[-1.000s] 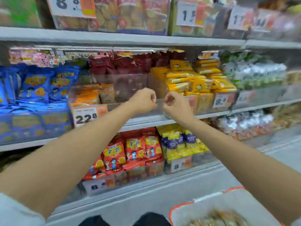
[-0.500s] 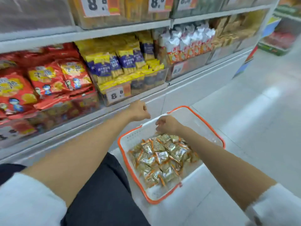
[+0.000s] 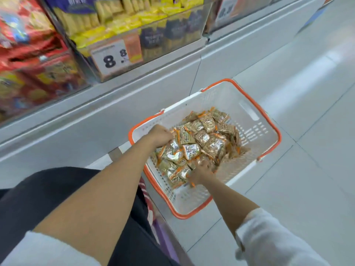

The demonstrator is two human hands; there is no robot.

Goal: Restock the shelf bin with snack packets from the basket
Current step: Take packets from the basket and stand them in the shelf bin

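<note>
White long sleeves end above the bare forearms: the left sleeve (image 3: pixel 38 250) at seven o'clock, the right sleeve (image 3: pixel 272 239) at five o'clock, its cuff bunched. Black trousers (image 3: pixel 38 192) fill eight o'clock. The left hand (image 3: pixel 160 136) and right hand (image 3: pixel 200 172) are bare.

1 head-worn wide-angle view, tilted steeply down and forward, near the basket (image 3: pixel 226 96), shelf (image 3: pixel 163 64) upper left

hands (image 3: pixel 160 135) among snack packets (image 3: pixel 204 140), white basket (image 3: pixel 226 96)

Pale glossy floor tiles (image 3: pixel 288 189) run beside a grey shelving base (image 3: pixel 76 131), a white price tag (image 3: pixel 110 58) above it.
</note>
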